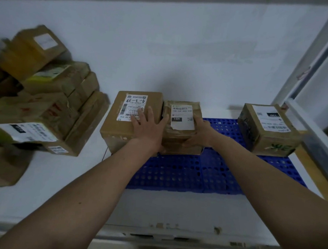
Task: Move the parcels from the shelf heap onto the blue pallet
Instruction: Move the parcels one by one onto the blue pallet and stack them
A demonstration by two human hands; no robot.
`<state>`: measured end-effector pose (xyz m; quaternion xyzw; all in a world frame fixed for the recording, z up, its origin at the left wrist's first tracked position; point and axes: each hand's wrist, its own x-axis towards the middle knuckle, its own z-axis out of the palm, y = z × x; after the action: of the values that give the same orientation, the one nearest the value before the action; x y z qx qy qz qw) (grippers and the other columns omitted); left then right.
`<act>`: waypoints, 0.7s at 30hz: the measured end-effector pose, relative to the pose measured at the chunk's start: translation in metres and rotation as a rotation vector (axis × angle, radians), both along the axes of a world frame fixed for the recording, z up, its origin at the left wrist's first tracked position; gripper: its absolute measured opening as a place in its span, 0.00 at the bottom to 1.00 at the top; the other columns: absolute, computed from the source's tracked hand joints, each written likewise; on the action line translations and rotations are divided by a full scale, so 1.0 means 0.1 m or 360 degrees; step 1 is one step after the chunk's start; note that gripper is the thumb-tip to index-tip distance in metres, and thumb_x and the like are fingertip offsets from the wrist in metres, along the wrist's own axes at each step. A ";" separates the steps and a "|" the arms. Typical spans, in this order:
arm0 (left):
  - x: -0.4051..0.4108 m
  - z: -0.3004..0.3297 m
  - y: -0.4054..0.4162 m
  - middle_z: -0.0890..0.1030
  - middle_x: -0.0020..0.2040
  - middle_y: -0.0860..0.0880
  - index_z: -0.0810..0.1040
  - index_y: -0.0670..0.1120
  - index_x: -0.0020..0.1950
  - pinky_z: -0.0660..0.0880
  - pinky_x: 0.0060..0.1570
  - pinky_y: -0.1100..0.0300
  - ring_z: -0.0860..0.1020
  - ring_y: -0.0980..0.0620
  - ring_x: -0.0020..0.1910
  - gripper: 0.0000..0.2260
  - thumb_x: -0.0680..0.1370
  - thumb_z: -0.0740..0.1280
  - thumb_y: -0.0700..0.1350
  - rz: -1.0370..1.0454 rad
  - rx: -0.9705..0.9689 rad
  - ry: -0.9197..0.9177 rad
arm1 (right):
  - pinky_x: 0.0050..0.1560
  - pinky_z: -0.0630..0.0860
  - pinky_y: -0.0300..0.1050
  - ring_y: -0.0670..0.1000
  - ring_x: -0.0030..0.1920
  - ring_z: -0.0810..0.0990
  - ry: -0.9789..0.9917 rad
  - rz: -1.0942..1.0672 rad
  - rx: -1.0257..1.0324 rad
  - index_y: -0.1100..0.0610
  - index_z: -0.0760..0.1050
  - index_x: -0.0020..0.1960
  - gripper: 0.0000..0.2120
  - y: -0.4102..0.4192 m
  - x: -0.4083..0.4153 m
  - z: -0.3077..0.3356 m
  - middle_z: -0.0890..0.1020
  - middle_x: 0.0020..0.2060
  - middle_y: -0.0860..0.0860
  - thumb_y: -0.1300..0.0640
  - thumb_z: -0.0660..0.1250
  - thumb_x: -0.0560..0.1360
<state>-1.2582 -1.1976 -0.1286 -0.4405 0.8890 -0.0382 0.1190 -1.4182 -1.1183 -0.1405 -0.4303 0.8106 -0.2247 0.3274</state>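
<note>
Both bare forearms reach forward from the lower edge of the view and draw closer together toward the hands. The left hand point(148, 126) lies palm down with its fingers straight and spread, the fingertips pointing away from the person and the thumb angled out to the right. The right hand point(201, 129) is turned more on its side, its fingers bent and its thumb out of sight. The two hands sit near each other at about the same height, not touching.
</note>
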 end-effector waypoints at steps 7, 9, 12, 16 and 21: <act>-0.04 -0.04 -0.02 0.37 0.76 0.35 0.55 0.56 0.76 0.40 0.68 0.29 0.38 0.27 0.73 0.42 0.69 0.75 0.59 0.0005 0.0017 0.0030 | 0.71 0.61 0.53 0.61 0.71 0.60 0.0055 0.0045 0.0000 0.53 0.43 0.79 0.54 -0.01 -0.02 -0.01 0.51 0.74 0.59 0.58 0.78 0.66; -0.05 -0.07 -0.03 0.37 0.76 0.35 0.55 0.56 0.75 0.41 0.67 0.28 0.38 0.26 0.73 0.42 0.69 0.76 0.57 0.0016 -0.0002 0.0034 | 0.72 0.60 0.55 0.62 0.72 0.59 0.0080 0.0056 0.0018 0.52 0.42 0.78 0.55 -0.02 -0.01 -0.02 0.50 0.74 0.59 0.57 0.78 0.66; -0.05 -0.03 -0.01 0.37 0.76 0.35 0.54 0.56 0.76 0.40 0.68 0.29 0.38 0.27 0.73 0.43 0.69 0.75 0.58 0.0016 0.0033 0.0027 | 0.73 0.59 0.61 0.64 0.73 0.55 0.0202 0.0091 0.0149 0.50 0.39 0.78 0.57 -0.04 0.00 0.00 0.49 0.74 0.59 0.51 0.78 0.66; 0.02 0.16 -0.09 0.50 0.78 0.41 0.53 0.54 0.77 0.48 0.72 0.34 0.47 0.34 0.76 0.45 0.68 0.72 0.64 -0.0012 0.0311 0.0462 | 0.72 0.56 0.61 0.64 0.75 0.49 0.0509 0.0218 0.0170 0.51 0.40 0.78 0.56 -0.12 0.07 0.24 0.49 0.76 0.59 0.41 0.75 0.66; 0.48 0.57 -0.14 0.67 0.72 0.45 0.64 0.48 0.74 0.63 0.69 0.49 0.64 0.45 0.71 0.31 0.74 0.69 0.56 0.0069 0.0023 0.0906 | 0.69 0.62 0.59 0.62 0.71 0.59 0.0802 0.0552 -0.0209 0.54 0.56 0.76 0.43 -0.38 0.60 0.70 0.61 0.72 0.57 0.39 0.70 0.69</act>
<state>-1.2105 -1.2121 -0.0712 -0.4514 0.8773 0.0959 -0.1314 -1.3579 -1.1567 -0.0708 -0.6244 0.7646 -0.1036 0.1212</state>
